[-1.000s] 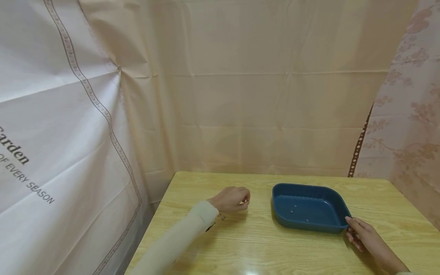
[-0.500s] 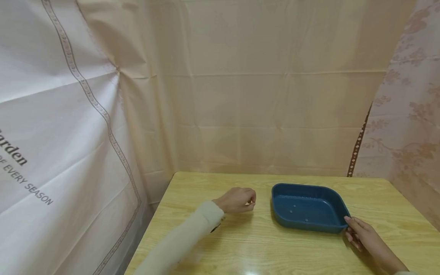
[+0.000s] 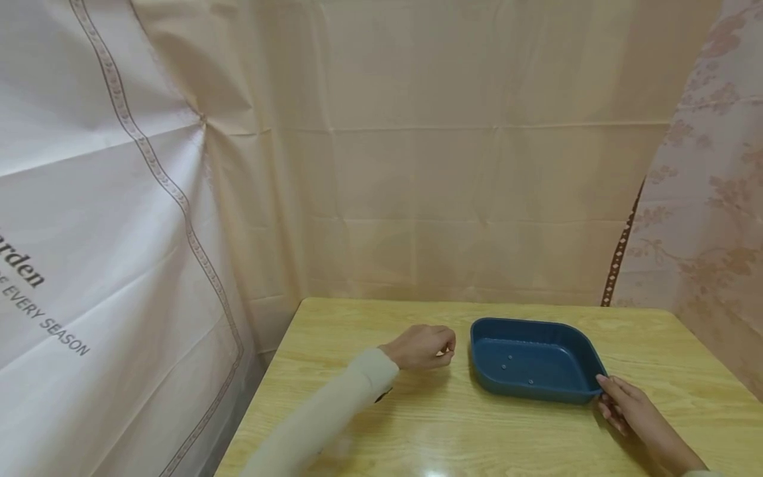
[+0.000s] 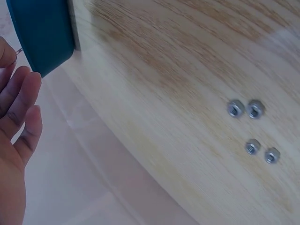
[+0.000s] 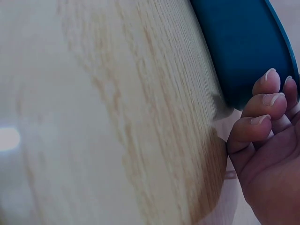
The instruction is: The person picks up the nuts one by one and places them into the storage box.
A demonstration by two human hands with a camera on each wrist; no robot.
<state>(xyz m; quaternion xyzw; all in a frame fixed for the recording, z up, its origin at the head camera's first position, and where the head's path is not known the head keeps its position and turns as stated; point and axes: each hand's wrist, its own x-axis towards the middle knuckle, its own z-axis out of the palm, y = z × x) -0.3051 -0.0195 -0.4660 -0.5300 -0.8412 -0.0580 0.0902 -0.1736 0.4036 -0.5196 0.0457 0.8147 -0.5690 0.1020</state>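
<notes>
My left hand (image 3: 420, 348) hovers over the table, a short way left of a blue plastic tray (image 3: 548, 397). Its thumb and index finger pinch together; the small thing between the tips is hidden. Loosely bent, the other fingers of the left hand (image 4: 18, 108) show in the left wrist view. With my right hand (image 3: 634, 407) I grip the tray's near right corner, thumb at the rim and fingers against the outside wall (image 5: 248, 51). Three small metal nuts, one of them this nut (image 3: 530, 381), lie inside on the tray's floor.
Several metal nuts, among them this nut (image 4: 236, 108), lie on the wood-grain table (image 3: 477, 437); the left sleeve (image 3: 334, 411) hides them in the head view. Cloth curtains (image 3: 411, 199) hang behind and at both sides of the table.
My left hand has moved right, toward the tray, its fingers staying pinched. The nuts on the table have gone out of sight behind the sleeve. The right hand and the tray stay put.
</notes>
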